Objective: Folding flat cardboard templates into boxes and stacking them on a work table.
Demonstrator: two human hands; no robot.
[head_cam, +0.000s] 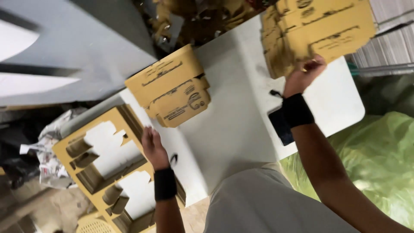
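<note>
Flat cardboard blanks (319, 32), die-cut and tan, lie in a thick stack at the far right corner of the white bench (233, 129). The right hand (304, 73) is at the near edge of that stack, fingers curled in against the lowest sheets; whether the grip has closed on a sheet or only presses against the edge cannot be told, since the fingertips are hidden under the card. The left hand (153, 149) hovers with fingers loosely extended and apart, holding nothing, just beside the cut-out cardboard sheet (103, 164) that overhangs the bench's left end. Both wrists wear black bands.

Going by their look, the blanks are light and fairly stiff one at a time, but thin enough to bend or crease if lifted by one corner; the printed faces look smooth, so the sheets may slide over each other. An edge near the middle of a long side seems the safest place to pinch, with the thumb on top.

Between the hands a smaller pile of blanks (172, 88) lies fanned on the bench. A dark phone (279, 125) lies flat near the right wrist. Beyond the bench's left end are crumpled papers (49, 151); on the right, green plastic sheeting (379, 151).
</note>
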